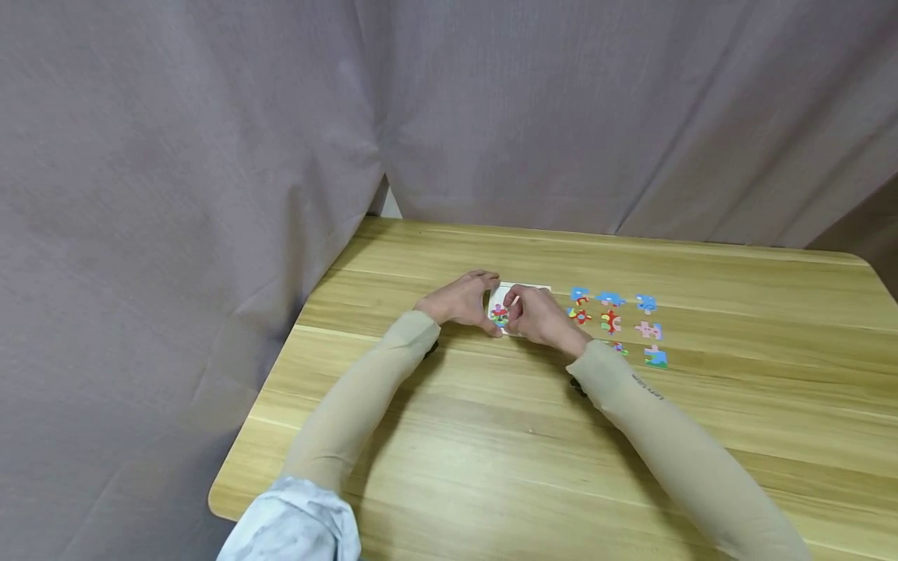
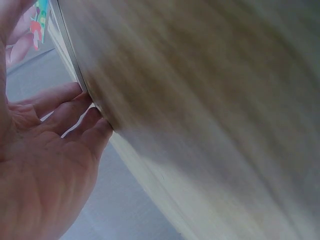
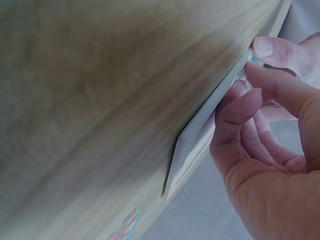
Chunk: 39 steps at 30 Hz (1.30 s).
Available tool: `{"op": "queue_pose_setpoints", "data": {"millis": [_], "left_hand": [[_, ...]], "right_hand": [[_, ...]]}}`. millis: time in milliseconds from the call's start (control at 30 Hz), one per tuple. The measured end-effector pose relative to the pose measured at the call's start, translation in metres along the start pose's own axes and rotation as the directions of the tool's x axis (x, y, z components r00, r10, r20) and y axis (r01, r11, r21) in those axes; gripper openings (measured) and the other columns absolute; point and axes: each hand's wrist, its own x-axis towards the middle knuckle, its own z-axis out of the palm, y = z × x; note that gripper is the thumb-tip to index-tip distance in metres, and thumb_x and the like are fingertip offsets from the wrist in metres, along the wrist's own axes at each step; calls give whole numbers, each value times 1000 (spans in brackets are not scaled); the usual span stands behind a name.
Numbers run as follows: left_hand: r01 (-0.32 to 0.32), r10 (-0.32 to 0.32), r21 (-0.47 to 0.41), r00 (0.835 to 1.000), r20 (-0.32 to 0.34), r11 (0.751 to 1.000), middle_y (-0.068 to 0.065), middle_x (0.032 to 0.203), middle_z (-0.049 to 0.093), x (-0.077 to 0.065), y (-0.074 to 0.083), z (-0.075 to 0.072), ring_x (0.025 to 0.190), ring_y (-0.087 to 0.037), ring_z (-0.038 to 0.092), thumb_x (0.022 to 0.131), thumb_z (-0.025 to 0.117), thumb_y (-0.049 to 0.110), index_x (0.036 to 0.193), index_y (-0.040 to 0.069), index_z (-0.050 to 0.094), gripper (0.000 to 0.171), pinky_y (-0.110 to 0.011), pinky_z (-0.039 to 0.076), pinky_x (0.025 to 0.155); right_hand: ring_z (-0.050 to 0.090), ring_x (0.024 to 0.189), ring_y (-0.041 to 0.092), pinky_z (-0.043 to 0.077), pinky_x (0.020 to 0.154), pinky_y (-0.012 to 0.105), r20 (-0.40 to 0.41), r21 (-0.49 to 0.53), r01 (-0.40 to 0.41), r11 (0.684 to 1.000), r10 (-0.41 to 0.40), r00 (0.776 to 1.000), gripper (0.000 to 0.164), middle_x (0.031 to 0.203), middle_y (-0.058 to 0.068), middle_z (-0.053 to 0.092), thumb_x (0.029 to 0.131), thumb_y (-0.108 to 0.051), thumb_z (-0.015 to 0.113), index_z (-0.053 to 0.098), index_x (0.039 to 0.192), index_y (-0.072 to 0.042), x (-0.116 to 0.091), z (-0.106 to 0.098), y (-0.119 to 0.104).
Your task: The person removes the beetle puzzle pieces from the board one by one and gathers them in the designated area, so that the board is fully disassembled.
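A white puzzle board [image 1: 519, 287] lies on the table between both hands. My left hand [image 1: 459, 298] grips its left end, thumb at the near edge and fingers at the far edge; its fingertips [image 2: 104, 125] touch the tabletop. Over the board's near left corner my right hand [image 1: 539, 315], fingers curled, pinches a colourful puzzle piece [image 1: 499, 315] with red, green and blue on it. The left wrist view shows this piece [image 2: 39, 25] tilted beside the right fingers. Much of the board is hidden under the right hand.
Loose puzzle pieces lie in rough rows right of the board, among them a pink piece [image 1: 648, 330], a blue piece [image 1: 646, 303] and a blue-green piece [image 1: 655, 358]. The right forearm partly covers the nearest row. Grey curtains [image 1: 533, 117] hang behind the wooden table [image 1: 449, 460].
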Motion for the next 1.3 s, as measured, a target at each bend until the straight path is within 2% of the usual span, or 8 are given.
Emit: {"op": "queue_pose_setpoints", "data": {"millis": [367,500,633,800,1300], "left_hand": [[-11,11,3,1000,9,1000,-9,182,31,-1,1,-1,171,-31,23,82,94,51,168,5,39,112,-45,24,141],[-13,13,6,1000,8,1000,-9,182,31,-2,1,-1,171,-32,23,82,94,51,168,5,40,111,-45,24,141],[-2,2,-1,1000,17,1000,-8,182,29,-2,1,-2,172,-31,21,82,94,51,169,6,39,112,-47,25,141],[2,-2,1,1000,19,1000,-7,183,28,-2,1,-2,172,-30,21,82,94,51,169,7,39,112,-47,24,141],[25,-25,-1,998,53,1000,-4,184,24,-1,-5,-4,173,-29,16,85,92,53,171,9,35,112,-49,23,142]], "right_hand": [[62,77,16,54,76,29,-6,8,18,1000,-17,1000,27,88,10,73,86,5,75,73,113,7,-1,1,1],[64,78,16,55,78,28,-17,13,4,1000,-4,1000,29,89,11,75,85,4,77,74,114,8,-3,1,3],[64,77,15,53,74,24,-40,25,-6,1000,7,999,29,88,10,75,84,1,79,75,113,7,-6,-2,9],[61,76,14,49,69,22,-73,45,-18,999,22,997,29,87,9,72,84,-2,80,75,112,7,-15,-10,18],[61,79,15,49,73,25,-100,18,-51,999,53,994,30,92,9,73,91,-9,81,76,117,5,-52,-28,44]]}}
